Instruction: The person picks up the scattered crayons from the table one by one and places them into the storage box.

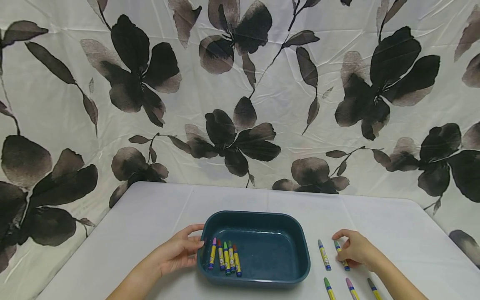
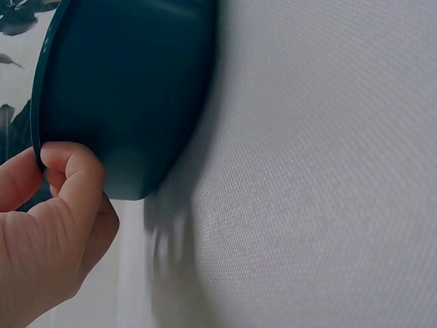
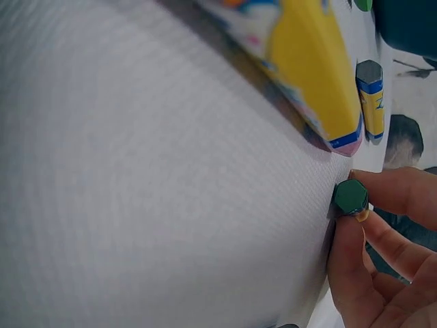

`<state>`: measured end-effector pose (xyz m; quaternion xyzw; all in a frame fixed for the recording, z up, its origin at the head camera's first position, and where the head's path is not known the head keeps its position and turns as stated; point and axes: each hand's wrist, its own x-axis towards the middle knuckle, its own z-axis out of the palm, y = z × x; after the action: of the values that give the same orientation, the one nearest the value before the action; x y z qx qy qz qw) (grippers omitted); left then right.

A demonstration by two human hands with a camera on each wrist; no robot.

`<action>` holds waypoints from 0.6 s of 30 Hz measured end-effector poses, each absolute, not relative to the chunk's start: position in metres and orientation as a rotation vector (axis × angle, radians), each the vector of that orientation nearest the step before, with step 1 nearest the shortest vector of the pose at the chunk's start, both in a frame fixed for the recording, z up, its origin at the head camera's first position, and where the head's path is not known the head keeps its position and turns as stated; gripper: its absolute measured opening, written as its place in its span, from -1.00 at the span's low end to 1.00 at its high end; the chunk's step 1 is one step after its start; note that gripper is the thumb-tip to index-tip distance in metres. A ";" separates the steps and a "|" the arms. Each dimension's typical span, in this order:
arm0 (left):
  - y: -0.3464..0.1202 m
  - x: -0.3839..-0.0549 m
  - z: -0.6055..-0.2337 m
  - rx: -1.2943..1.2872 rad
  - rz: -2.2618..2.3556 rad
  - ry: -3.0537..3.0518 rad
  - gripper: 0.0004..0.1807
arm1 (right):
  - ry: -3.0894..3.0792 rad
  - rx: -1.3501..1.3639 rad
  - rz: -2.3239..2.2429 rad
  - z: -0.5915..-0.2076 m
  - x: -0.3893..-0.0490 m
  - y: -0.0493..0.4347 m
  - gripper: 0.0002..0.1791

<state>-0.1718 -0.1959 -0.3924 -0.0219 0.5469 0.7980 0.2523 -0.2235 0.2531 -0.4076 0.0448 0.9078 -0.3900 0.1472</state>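
Observation:
A dark teal plastic tray stands on the table, several crayons lying side by side at its left end. My left hand grips the tray's left rim between thumb and fingers; the left wrist view shows the same hand bent over the rim. To the right of the tray, my right hand pinches a dark green crayon down at the tabletop. In the right wrist view that crayon's green end points at the camera, between thumb and fingertips.
Beside the held crayon lies a grey-blue one. Nearer the front are a green crayon, a pink-purple crayon and a dark-tipped crayon. A white cloth covers the table; a flowered curtain hangs behind it.

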 end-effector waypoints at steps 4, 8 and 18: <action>-0.196 -0.172 -0.393 -0.054 2.174 1.482 -0.29 | 2.590 0.132 -1.148 -0.408 -0.224 0.253 -0.47; -0.196 -0.172 -0.394 -0.052 2.177 1.479 -0.29 | 2.540 0.141 -1.202 -0.407 -0.223 0.253 -0.46; -0.196 -0.172 -0.393 -0.062 2.173 1.477 -0.28 | 2.408 0.113 -1.319 -0.402 -0.226 0.247 -0.40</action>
<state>-0.1723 -0.1958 -0.3930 -0.0227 0.5437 0.7997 0.2537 -0.2264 0.2469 -0.4015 0.0402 0.8593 -0.4708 0.1956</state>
